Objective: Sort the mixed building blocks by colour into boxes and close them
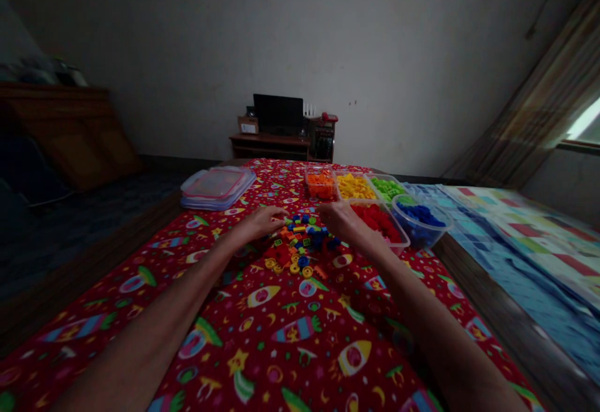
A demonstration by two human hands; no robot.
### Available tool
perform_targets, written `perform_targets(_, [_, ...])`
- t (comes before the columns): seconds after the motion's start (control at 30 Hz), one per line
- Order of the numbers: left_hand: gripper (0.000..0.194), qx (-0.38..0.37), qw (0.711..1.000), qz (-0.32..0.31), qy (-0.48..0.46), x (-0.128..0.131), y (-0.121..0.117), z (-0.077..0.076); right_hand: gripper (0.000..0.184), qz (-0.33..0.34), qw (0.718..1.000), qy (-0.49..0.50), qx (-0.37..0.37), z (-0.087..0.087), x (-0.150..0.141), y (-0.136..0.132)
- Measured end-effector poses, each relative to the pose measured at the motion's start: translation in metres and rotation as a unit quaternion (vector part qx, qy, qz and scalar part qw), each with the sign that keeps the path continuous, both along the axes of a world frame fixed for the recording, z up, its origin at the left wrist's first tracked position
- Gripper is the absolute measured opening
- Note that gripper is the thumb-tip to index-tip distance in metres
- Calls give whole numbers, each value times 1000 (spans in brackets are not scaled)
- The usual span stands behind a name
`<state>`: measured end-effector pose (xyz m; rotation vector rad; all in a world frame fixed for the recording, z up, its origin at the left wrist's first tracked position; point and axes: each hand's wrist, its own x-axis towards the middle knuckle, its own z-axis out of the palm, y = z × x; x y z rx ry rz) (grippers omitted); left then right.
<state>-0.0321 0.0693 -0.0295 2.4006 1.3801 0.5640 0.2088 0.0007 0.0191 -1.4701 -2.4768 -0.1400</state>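
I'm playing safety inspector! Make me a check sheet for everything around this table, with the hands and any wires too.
Surface: table under a red cloth with rockets and stars.
Things: mixed pile of small colourful pieces; orange pieces, yellow pieces, green pieces, red pieces and blue pieces in clear containers.
Clutter: stacked lids, left side.
Left hand: by the pile's left edge; grip unclear.
Right hand: by the pile's right edge; grip unclear.
Cables: maybe a thin cord high on the right wall.
Surroundings: black screen and red telephone at the back; curtain at right.
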Motion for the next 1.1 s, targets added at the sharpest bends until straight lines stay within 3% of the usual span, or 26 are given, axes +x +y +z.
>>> perform_targets(0.13, [36, -31, 999, -38, 7, 3, 2, -5, 29, 10, 996, -73, -51, -20, -16, -2])
perform_targets(0.27, [32, -51, 997, -61, 14, 1, 1, -3, 30, 16, 993, -91, -71, -24, -14, 0])
perform_targets(0.57, [19, -62, 997, -46, 18, -3, 1, 1, 29, 21, 999, -32, -7, -27, -20, -1])
perform_targets(0.83, [20, -51, 998, -38, 28, -6, -5, 7, 23, 93, 993, -52, -49, -39, -56, 1])
perform_targets(1.0, [27, -105, 992, -73, -10, -9, -6, 16, 21, 129, 991, 5, -41, -51, -54, 7])
perform_targets(1.1, [30, -117, 988, -101, 23, -4, -10, 18, 18, 136, 989, 47, -44, -54, -48, 8])
